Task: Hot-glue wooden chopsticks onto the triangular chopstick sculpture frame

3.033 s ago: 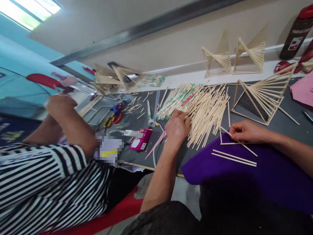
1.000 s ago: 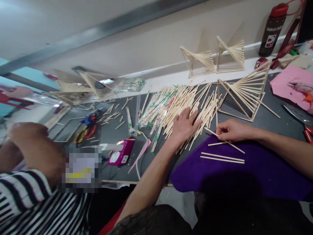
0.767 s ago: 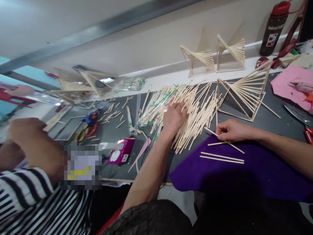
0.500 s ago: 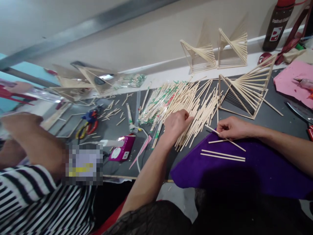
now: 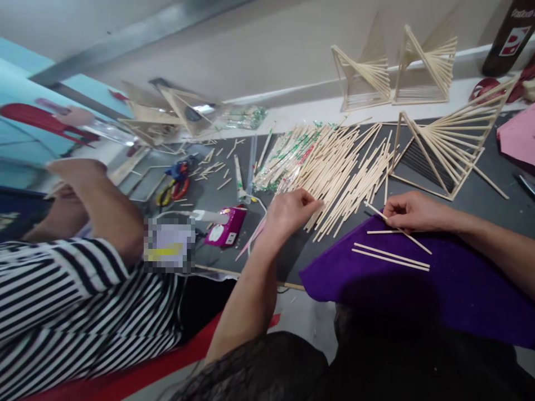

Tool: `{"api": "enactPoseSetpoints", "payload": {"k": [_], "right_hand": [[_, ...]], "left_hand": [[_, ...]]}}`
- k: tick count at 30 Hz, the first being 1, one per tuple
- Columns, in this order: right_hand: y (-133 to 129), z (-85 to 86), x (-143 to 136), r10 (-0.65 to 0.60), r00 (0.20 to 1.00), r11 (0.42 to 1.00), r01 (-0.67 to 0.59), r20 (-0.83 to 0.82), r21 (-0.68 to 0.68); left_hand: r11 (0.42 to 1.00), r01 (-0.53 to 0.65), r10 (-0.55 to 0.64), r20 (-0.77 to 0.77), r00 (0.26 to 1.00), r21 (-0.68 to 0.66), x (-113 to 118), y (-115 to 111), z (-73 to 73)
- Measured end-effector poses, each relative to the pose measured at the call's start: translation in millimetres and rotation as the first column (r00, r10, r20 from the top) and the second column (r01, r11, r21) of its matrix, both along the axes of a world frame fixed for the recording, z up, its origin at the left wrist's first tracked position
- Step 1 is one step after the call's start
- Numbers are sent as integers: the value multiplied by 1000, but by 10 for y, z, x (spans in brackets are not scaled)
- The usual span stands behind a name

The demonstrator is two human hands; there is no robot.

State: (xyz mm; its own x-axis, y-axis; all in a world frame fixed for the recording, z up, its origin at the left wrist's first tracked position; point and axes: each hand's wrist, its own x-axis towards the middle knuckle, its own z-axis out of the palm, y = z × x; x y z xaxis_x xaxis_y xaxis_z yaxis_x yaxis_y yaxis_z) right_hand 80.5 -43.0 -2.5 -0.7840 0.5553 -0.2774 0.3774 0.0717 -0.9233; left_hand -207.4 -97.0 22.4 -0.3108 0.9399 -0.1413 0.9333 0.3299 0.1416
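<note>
My left hand (image 5: 290, 214) is at the near left edge of a pile of thin wooden sticks (image 5: 334, 159), its fingers curled together and its thumb toward the sticks. Anything between those fingertips is hidden. My right hand (image 5: 412, 211) pinches a wooden stick (image 5: 418, 244) that slants over the purple cloth (image 5: 455, 278). Another stick (image 5: 378, 232) lies partly beneath that hand. Closer to me, a pair of parallel sticks (image 5: 393, 257) rests on the cloth. Just beyond my right hand stands a twisted stick frame (image 5: 453, 139).
Two similar frames (image 5: 363, 78) stand by the wall, left of a dark bottle (image 5: 504, 44). To the left are pliers (image 5: 178, 181), a magenta box (image 5: 226, 227) with a white cable, and short stick pieces (image 5: 211, 170). A person in a striped shirt (image 5: 83, 295) works at far left.
My left hand has drawn back slightly leftward from the stick pile. My right hand keeps its pinch on the stick. The camera view has shifted, and the other person's arm appears farther right.
</note>
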Motion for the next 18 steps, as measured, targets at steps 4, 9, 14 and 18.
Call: {"api": "enactPoseSetpoints", "payload": {"k": [4,9,14,18], "right_hand": [[-4,13,-1,3,1000,1000,-3,-2,-8],[-18,15,3,-13,1000,1000,13,-1,-11],[-15,-13,9,-14,1000,1000,13,-20,-19],[-7,-39,13,-3,1000,1000,2,-22,-7]], "left_hand": [[998,25,-24,28,999,-51,83,-230,-117],[1000,6,-5,122,993,-6,92,-202,-206],[994,-79,61,206,977,81,23,-61,-193],[983,-113,75,246,966,144,-18,0,-122]]}}
